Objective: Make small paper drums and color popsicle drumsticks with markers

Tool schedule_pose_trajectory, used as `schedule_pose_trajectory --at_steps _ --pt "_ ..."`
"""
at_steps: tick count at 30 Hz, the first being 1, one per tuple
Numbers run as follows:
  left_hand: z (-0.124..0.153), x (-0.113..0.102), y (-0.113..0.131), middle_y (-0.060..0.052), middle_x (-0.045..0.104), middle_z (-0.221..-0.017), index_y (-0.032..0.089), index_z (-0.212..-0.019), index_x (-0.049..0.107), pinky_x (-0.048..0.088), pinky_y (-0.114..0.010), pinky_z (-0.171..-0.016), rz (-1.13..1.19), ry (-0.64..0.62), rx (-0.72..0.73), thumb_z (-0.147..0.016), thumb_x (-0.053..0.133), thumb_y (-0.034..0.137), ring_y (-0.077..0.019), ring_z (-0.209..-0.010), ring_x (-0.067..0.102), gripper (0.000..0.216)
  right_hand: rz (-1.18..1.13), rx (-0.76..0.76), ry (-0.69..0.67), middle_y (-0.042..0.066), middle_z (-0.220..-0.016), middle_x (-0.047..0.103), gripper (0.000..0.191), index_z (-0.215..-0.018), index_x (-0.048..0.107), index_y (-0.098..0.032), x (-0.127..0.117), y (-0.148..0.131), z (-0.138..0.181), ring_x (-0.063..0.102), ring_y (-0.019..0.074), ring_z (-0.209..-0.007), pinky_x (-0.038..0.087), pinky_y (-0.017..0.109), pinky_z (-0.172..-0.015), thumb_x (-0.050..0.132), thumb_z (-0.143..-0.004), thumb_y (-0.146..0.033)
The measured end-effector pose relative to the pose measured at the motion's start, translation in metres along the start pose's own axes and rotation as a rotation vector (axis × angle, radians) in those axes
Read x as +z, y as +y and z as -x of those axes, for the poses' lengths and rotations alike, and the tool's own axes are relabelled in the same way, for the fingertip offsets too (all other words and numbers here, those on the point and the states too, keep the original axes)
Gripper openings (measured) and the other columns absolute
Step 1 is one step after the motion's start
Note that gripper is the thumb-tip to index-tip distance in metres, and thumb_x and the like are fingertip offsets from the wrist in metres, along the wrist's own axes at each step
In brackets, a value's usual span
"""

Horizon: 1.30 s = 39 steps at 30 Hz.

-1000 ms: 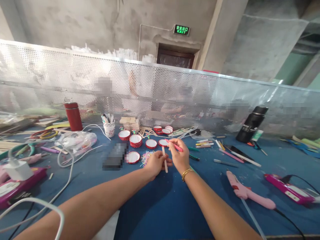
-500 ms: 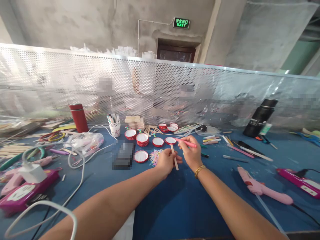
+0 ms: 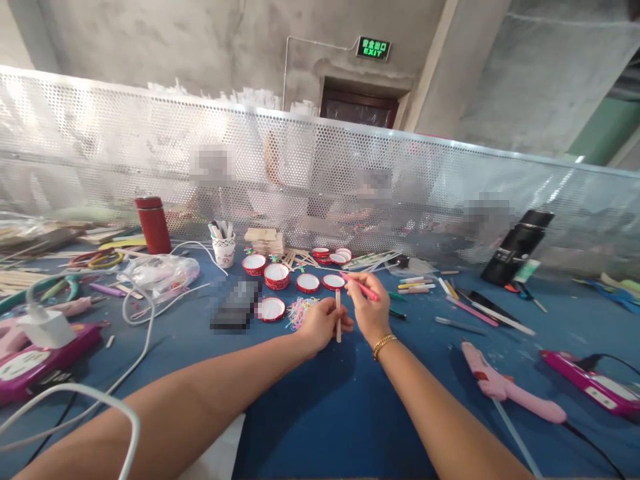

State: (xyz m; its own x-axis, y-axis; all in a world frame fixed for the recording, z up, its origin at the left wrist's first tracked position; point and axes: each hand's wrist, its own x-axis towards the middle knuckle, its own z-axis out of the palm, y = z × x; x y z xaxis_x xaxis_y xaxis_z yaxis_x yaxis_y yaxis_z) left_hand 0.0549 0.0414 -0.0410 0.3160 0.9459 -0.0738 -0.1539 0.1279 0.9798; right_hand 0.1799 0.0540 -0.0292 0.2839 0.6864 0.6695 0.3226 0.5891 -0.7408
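Note:
My left hand (image 3: 317,323) is closed round a thin wooden stick (image 3: 339,313), which stands nearly upright above the blue table (image 3: 320,407). Right beside it my right hand (image 3: 369,312) pinches a pink pen (image 3: 361,287), its tip pointing left toward the top of the stick. A gold bracelet (image 3: 383,344) is on my right wrist. Just beyond the hands lie several red-rimmed round lids (image 3: 276,275) and a small heap of coloured rubber bands (image 3: 299,311).
A pink glue gun (image 3: 505,390) lies at the right, another at the left with white cables (image 3: 140,320). Red flask (image 3: 153,225), black flask (image 3: 517,248), pen cup (image 3: 223,249) and loose pens (image 3: 465,310) stand further back. A perforated metal screen (image 3: 320,187) closes the far side; people sit behind it.
The stick in my left hand has turned from tilted to nearly upright. Both hands keep their grip and stay close together; the head camera has shifted slightly.

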Motion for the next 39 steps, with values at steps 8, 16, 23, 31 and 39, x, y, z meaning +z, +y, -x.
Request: schedule_pose_trajectory --at_steps 8,16,23,31,39 --pt "0.004 0.006 -0.004 -0.003 0.074 -0.070 0.019 -0.078 0.061 0.054 -0.026 -0.066 -0.023 -0.109 0.103 -0.092 0.062 0.023 -0.0177 -0.069 0.073 0.014 -0.030 0.072 0.112 0.002 -0.074 0.069 0.021 -0.084 0.068 -0.018 -0.001 -0.003 -0.005 0.062 0.0177 -0.067 0.050 0.031 -0.068 0.063 -0.083 -0.039" --pt "-0.002 -0.004 -0.005 -0.003 0.071 -0.066 0.019 -0.077 0.058 0.054 -0.028 -0.069 -0.060 0.042 0.082 -0.094 0.055 0.015 -0.0168 -0.065 0.071 0.018 -0.064 0.073 0.078 0.001 -0.072 0.067 0.022 -0.085 0.067 -0.018 0.001 -0.008 -0.001 0.061 0.0167 -0.065 0.050 0.029 -0.067 0.062 -0.085 -0.039" --pt "-0.007 -0.013 0.000 -0.004 0.073 -0.072 0.018 -0.082 0.060 0.055 -0.027 -0.069 0.027 0.041 0.088 -0.091 0.066 0.026 -0.0158 -0.067 0.072 0.014 -0.042 0.014 0.023 0.001 -0.070 0.065 0.020 -0.079 0.063 -0.020 0.008 -0.011 0.005 0.060 0.0160 -0.064 0.049 0.029 -0.064 0.061 -0.085 -0.038" --pt "-0.005 -0.009 0.001 -0.004 0.074 -0.070 0.019 -0.084 0.055 0.054 -0.024 -0.064 0.042 0.046 0.054 -0.098 0.052 0.018 -0.0146 -0.063 0.072 0.015 0.016 0.011 0.047 -0.004 -0.060 0.057 0.019 -0.070 0.051 -0.023 0.006 -0.006 0.006 0.053 0.0144 -0.056 0.044 0.027 -0.059 0.060 -0.081 -0.035" --pt "-0.005 -0.009 0.003 -0.005 0.075 -0.078 0.019 -0.086 0.057 0.051 -0.022 -0.056 0.002 0.080 0.058 -0.098 0.050 0.015 -0.0158 -0.065 0.074 0.014 0.076 -0.029 0.006 -0.003 -0.059 0.056 0.021 -0.065 0.050 -0.023 0.006 -0.004 0.005 0.052 0.0152 -0.057 0.043 0.028 -0.061 0.059 -0.082 -0.033"
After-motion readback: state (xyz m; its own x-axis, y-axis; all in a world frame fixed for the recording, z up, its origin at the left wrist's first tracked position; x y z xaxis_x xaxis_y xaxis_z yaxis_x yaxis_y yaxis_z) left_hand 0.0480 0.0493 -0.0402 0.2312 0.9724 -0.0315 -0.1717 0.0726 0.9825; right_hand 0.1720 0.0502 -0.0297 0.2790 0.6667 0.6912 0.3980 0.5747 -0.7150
